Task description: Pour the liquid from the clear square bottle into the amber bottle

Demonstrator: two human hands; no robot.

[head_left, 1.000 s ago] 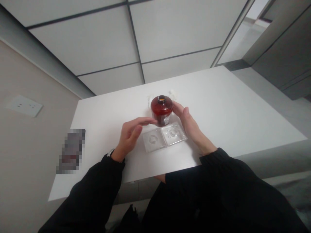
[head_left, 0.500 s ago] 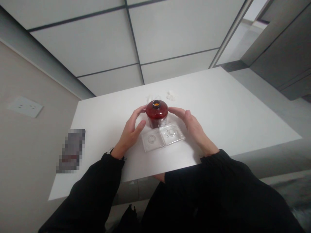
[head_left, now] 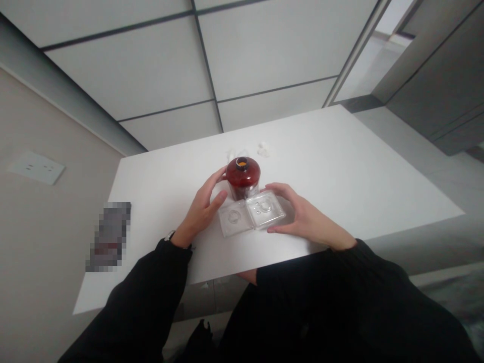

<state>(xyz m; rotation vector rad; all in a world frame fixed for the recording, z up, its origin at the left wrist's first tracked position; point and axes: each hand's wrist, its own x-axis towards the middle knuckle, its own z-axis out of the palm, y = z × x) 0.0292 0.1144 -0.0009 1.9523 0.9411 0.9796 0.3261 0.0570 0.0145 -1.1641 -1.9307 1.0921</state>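
Two bare hands work at the middle of a white table (head_left: 340, 166), both coming forward from black sleeves (head_left: 128, 307). The left hand (head_left: 200, 214) is open and curved, with its fingers (head_left: 214, 181) reaching up to rest against the side of an amber glass bottle (head_left: 242, 179) and its thumb angled toward the bottle's lower part without clearly touching it. It cups the bottle loosely rather than closing around it. A dark band (head_left: 170, 235) circles that wrist. The right hand (head_left: 304, 219) is partly closed on a clear plastic two-part tray (head_left: 251, 214), its fingers over the far edge and its thumb under the near edge, pinching the right-hand half. That tray lies flat or nearly flat on the table, each half moulded with a round recess; whether anything sits in them is hard to tell through the clear plastic. The squat, wide-shouldered bottle stands upright just behind the tray, its open mouth showing something orange inside, and a pale label shows low on its side. It stands between the hands, closer to the left. Two small white scraps (head_left: 263, 148) lie beyond it, and a pixelated, unreadable object (head_left: 109, 237) lies near the table's left edge, beside a wall socket plate (head_left: 36, 168).
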